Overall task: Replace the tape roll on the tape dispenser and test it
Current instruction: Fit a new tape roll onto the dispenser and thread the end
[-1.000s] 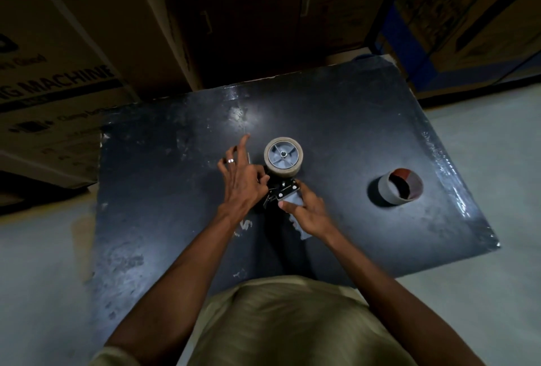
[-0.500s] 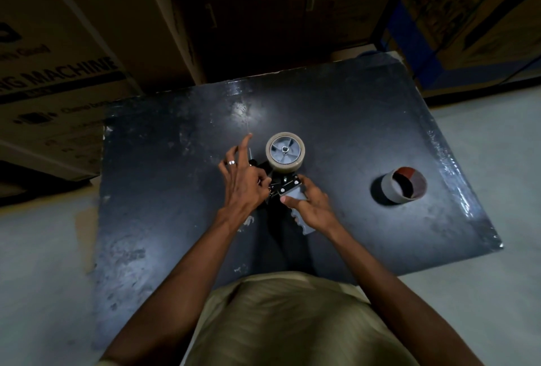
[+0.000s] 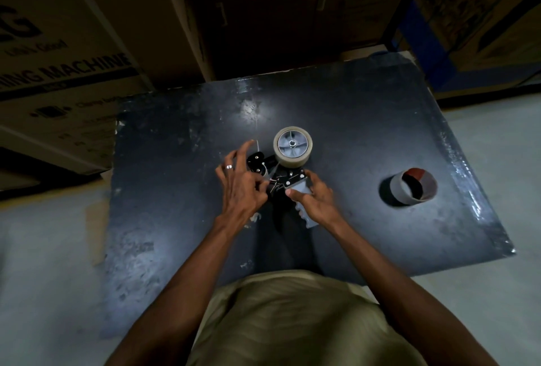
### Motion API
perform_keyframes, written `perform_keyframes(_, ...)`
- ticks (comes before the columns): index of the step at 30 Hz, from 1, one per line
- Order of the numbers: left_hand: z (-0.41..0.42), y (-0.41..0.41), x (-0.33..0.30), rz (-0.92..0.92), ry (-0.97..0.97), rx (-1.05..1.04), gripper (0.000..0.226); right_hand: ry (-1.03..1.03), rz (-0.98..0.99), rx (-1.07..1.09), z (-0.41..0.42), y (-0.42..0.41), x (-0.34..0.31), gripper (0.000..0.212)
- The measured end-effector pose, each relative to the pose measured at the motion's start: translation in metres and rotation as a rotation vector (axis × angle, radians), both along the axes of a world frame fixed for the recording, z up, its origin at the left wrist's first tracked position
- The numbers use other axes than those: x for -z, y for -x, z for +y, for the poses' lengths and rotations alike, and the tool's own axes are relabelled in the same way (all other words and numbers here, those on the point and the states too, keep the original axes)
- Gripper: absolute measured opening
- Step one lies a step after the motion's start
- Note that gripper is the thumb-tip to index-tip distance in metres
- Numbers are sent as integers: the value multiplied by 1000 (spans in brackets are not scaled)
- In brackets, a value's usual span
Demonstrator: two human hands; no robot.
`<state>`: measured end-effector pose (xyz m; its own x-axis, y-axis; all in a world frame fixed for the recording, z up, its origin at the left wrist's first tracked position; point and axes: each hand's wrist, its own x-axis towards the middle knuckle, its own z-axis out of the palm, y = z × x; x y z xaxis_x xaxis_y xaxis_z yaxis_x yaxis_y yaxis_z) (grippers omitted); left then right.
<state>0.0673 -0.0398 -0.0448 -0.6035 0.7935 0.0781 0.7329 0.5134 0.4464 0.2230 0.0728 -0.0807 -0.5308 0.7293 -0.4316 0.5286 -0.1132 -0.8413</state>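
In the head view, the only one here, the dispenser [image 3: 281, 181] is lying on its side on the dark table [image 3: 366, 137], with the new roll [image 3: 292, 146] already seated on its grey hub at the far end. The right hand [image 3: 317, 204] is gripping the grey handle, thumb pressing on top just below the metal plate, holding the tool steady against the table. The left hand [image 3: 241, 187] is working at the front of the frame: compared with half a second ago, its fingers are spreading wider and lifting, the index finger rising clear, while the thumb and middle fingers are closing in near the roller [image 3: 256, 162] and the small metal parts beside it. A pale strip seems to be running from the roll down toward that spot, so I judge the left hand is pinching the tape end and threading it past the roller toward the blade; the pinch itself is too small and dark to confirm. The black roller end, hidden by the hand a moment ago, is now showing, which suggests the hand is drawing back slightly to pull tape through. The old core [image 3: 412, 187] is standing well apart to the right, untouched. Mounting looks done; threading is underway and the test pull is not yet done. A slack or twisted strip could stick to the frame.
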Motion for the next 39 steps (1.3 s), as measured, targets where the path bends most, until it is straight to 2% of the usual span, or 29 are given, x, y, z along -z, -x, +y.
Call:
perform_keyframes(3,-6,1,-1,-33,-20,-24,9,1,0,-10,0,3,0,44)
perform_keyframes(9,-17,6,5,-33,-48,-37,6,-21,-28,-7,1,6,-3,51)
perform_keyframes(14,-32,10,12,-23,-70,-57,8,41,-19,11,1,10,-8,45)
perform_keyframes(18,-39,12,10,-6,-66,-69,7,45,-42,18,2,12,-6,50)
perform_keyframes(25,-53,18,13,-13,-63,-69,7,28,-71,-25,6,15,1,69)
perform_keyframes(30,-56,21,15,6,-54,-87,7,-3,-68,-13,-2,18,-7,68)
perform_keyframes(33,-59,25,18,11,-29,-103,5,-252,-124,-92,-13,15,-7,71)
perform_keyframes(36,-61,28,21,13,-1,-121,5,-633,-264,-144,-20,12,-14,78)
perform_keyframes(39,-63,29,21,12,16,-126,7,-903,-199,-255,-23,16,-27,62)
